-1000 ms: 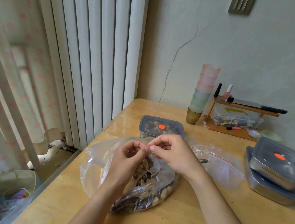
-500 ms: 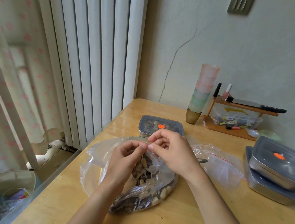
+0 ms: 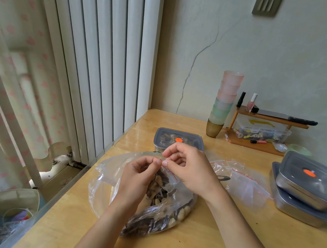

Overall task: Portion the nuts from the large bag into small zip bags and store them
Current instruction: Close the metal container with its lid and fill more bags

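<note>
A large clear bag [image 3: 105, 180] of mixed nuts lies on the wooden table [image 3: 218, 241] in front of me. Over it I hold a small zip bag [image 3: 170, 183] with nuts inside. My left hand [image 3: 139, 176] and my right hand [image 3: 188, 169] pinch its top edge side by side, fingertips almost touching. More small zip bags [image 3: 246, 181] with red strips lie flat to the right. A lidded container [image 3: 178, 139] holding nuts stands just behind my hands.
Two stacked steel containers [image 3: 306, 190] with grey lids sit at the right edge. A cup stack [image 3: 223, 105] and a small wooden shelf [image 3: 265, 132] with bottles stand against the wall. The table's left edge drops to a radiator and a bin [image 3: 9, 209].
My hands have stayed on the small bag's top edge, with the fingers shifting slightly along it. The view has tilted a little.
</note>
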Available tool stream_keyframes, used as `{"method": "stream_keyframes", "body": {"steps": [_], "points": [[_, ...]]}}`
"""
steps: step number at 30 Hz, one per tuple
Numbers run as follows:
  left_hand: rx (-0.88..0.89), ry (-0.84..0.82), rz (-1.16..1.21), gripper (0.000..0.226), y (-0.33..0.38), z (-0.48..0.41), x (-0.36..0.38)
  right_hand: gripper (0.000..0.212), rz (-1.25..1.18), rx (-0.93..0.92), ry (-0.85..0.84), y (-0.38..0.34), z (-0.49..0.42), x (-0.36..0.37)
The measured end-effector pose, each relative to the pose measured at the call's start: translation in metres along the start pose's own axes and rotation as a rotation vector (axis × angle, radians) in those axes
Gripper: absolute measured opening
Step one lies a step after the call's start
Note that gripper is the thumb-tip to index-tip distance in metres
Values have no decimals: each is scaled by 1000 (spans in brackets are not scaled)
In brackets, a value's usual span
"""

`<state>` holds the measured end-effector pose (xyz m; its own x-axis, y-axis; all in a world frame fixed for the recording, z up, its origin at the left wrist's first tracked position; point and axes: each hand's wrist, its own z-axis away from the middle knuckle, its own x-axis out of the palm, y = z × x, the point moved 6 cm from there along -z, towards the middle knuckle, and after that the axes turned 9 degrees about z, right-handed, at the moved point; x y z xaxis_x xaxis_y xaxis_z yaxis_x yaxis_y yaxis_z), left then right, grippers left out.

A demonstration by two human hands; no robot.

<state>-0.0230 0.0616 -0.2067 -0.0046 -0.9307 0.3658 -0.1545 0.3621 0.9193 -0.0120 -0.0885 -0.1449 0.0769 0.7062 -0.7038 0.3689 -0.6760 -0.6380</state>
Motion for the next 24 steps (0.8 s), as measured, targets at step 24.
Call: {"method": "stream_keyframes", "body": {"steps": [24], "points": [[21, -84, 5, 16, -2, -1, 4, 9, 73, 75, -55, 10, 0, -1]]}}
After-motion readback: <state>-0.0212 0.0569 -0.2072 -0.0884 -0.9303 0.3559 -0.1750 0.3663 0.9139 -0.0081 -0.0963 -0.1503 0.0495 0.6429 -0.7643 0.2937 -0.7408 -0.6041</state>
